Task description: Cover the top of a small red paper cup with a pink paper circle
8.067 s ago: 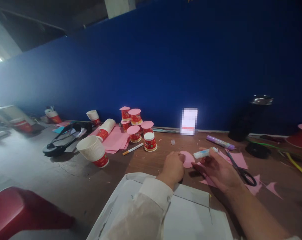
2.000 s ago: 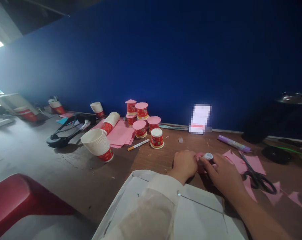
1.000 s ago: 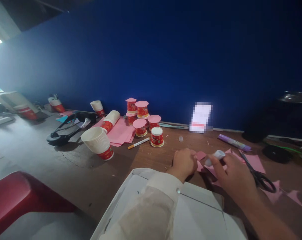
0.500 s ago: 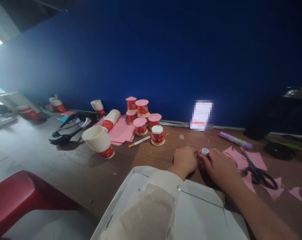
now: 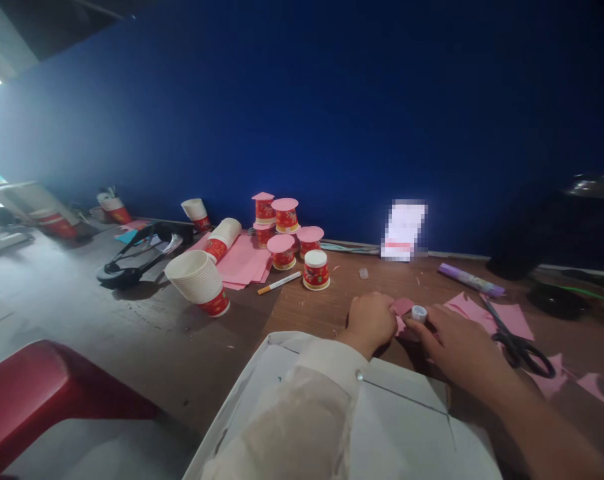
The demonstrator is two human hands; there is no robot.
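Observation:
My right hand (image 5: 455,333) is closed around what looks like a glue stick, its round whitish end (image 5: 419,313) showing above the thumb and the rest hidden by the fingers. Beneath it on the desk lies a small pink paper piece (image 5: 403,307). At the left edge of that paper, my left hand (image 5: 371,320) rests with curled fingers, holding it down; the fingertips are partly hidden. A small clear cap (image 5: 363,273) lies beyond my hands. Nearer the left stands an upside-down red paper cup (image 5: 316,271) with a bare white base.
Red cups topped with pink paper (image 5: 281,252) are stacked behind. Left of them are pink sheets (image 5: 242,267), a marker (image 5: 279,283) and nested paper cups (image 5: 197,280). Black scissors (image 5: 525,353), pink scraps (image 5: 515,320) and a purple tube-like item (image 5: 472,280) lie right. A lit phone (image 5: 403,230) leans behind.
My right hand has moved slightly right with the glue stick, away from my left hand. More of the pink paper piece now shows between them. My left hand has barely moved.

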